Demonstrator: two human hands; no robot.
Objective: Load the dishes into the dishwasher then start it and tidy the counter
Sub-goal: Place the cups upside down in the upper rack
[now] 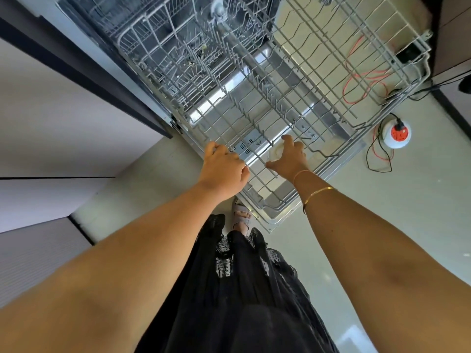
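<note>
A pale floor (382,225) fills most of the scene, seen from above the person's outstretched arms. At the top stands an open dishwasher (163,34), with its steel-lined door (277,205) folded down flat toward the person. A grey wire rack (421,72) is drawn out of the machine and hangs over that door, and a second rack is dimly visible inside the dark tub behind it. Along the left runs a pale worktop (51,110) with a dark edge, right beside the dishwasher.

The person wears a black lace dress (242,289) and reaches both bare arms forward to the near edge of the rack. The left hand (224,169) is closed over the rack's front wire, fingers curled around it. The right hand (290,156) is spread wide, thumb out, with loosely bent fingers at the front wire just beside the left hand. It clasps nothing that can be seen, and whether the fingertips touch the wire is unclear.

On the floor to the right of the door sits a round white and orange power socket (397,133), trailing an orange cord (356,80) and a black cord (368,159). A grey sandal (240,212) peeks out beside the door's near corner. Thin gold bangles (318,192) circle the right wrist.
</note>
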